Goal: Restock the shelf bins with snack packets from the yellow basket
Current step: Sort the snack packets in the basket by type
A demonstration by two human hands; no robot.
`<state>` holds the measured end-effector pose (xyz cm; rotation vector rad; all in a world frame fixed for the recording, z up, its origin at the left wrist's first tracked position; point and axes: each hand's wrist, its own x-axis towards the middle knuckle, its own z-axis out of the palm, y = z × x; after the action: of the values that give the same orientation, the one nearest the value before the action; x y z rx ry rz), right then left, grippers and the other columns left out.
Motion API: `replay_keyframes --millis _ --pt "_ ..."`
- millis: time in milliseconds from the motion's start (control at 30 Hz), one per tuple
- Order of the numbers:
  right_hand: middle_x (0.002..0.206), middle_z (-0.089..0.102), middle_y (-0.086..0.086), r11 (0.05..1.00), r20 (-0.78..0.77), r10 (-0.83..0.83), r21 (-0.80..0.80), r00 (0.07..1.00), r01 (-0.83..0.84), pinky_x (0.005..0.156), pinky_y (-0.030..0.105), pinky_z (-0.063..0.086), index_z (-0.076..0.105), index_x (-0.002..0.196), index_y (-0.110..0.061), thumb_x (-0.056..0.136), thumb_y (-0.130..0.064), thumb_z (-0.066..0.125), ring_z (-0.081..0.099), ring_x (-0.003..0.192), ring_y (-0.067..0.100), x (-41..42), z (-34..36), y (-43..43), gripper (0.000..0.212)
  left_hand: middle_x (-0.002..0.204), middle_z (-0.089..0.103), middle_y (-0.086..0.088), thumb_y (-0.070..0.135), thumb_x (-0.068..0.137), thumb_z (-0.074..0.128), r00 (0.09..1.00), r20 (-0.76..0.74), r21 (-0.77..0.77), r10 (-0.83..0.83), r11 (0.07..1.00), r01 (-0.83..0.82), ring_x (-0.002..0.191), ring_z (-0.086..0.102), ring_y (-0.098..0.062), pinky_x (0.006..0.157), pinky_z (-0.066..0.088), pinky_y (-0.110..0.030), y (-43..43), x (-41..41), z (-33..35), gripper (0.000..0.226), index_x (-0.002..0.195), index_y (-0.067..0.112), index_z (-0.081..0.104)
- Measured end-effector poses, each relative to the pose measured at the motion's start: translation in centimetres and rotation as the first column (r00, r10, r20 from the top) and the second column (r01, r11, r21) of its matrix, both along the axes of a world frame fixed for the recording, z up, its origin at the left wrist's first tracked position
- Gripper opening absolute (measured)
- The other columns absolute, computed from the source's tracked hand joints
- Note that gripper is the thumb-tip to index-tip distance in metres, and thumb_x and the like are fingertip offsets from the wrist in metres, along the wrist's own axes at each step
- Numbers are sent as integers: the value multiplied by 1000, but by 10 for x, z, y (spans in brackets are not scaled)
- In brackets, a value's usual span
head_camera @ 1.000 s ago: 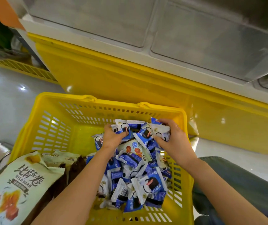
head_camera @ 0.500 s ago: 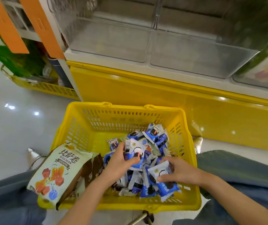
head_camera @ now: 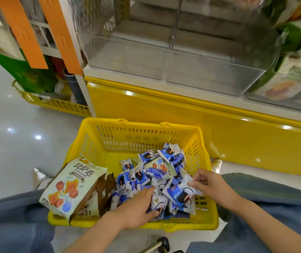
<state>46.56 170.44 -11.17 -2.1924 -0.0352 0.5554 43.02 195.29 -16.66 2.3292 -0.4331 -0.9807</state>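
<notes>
Yellow basket on the floor, close before the shelf's yellow base; clear shelf bins above it. Blue-and-white snack packets heaped in the basket's right half, large bags leaning at its left. Left hand lies on the heap, fingers fairly straight. Right hand curled, pinching the edge of one packet at the heap's right side.

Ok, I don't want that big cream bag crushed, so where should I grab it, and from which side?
Probably pinch the top seam of the big cream bag, coming from above on the left: it leans on the near-left corner of the yellow basket, seam uppermost and free, brown bags against its right side.
</notes>
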Motion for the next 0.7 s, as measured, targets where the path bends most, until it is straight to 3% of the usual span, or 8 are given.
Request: replay_keyframes --millis 167,233,300,400,500,600,700 --pt "62 55 -9 968 -188 241 -19 952 -248 59 17 39 50 78 -22 85 -19 67 48 58 -1 -9 -4 11 18 137 39 -4 45 92 48 998 56 18 7 1000 -8 121 44 -18 91 36 -24 9 0 11 60 139 16 24" --pt "68 58 -12 894 -204 370 -186 906 -407 64 22 42 48 92 -31 86 -25 65 51 64 -2 -10 -5 9 19 133 39 -3 45 93 47 996 85 26 -16 1000 14 119 44 -18 90 37 -24 13 -5 14 56 137 17 26" --pt "93 63 -13 734 -255 493 -391 832 -555 75 24 44 46 112 -38 88 -29 61 56 84 1 -9 -4 3 29 135 36 -1 46 94 44 991 116 55 -59 997 52 122 41 -17 92 34 -25 15 -9 17 59 141 18 23" --pt "130 53 -11 615 -381 517 -457 766 -642 93 23 42 44 128 -37 89 -13 54 51 114 6 2 4 -1 46 137 36 0 41 96 42 955 286 127 -86 991 51 127 35 -17 104 28 -29 20 -2 30 59 145 20 18" --pt "136 47 -14 693 -280 496 -443 822 -568 97 17 37 43 133 -32 89 -9 55 45 122 4 26 13 17 51 142 35 5 38 96 39 887 458 26 50 997 -70 130 31 -11 109 22 -25 33 20 56 54 145 27 19" --pt "134 49 -10 821 -25 459 -369 888 -435 96 20 40 43 133 -29 94 -26 53 48 119 5 56 11 58 40 138 40 8 44 92 34 795 554 -141 248 969 -203 127 35 -10 103 22 -23 63 55 84 49 139 31 28" --pt "137 47 -6 866 103 455 -285 885 -412 97 19 37 43 135 -25 96 -29 50 47 123 8 84 -10 104 40 130 49 -3 31 94 45 635 601 -283 486 872 -400 121 44 -19 98 32 -27 113 91 86 39 132 19 43"
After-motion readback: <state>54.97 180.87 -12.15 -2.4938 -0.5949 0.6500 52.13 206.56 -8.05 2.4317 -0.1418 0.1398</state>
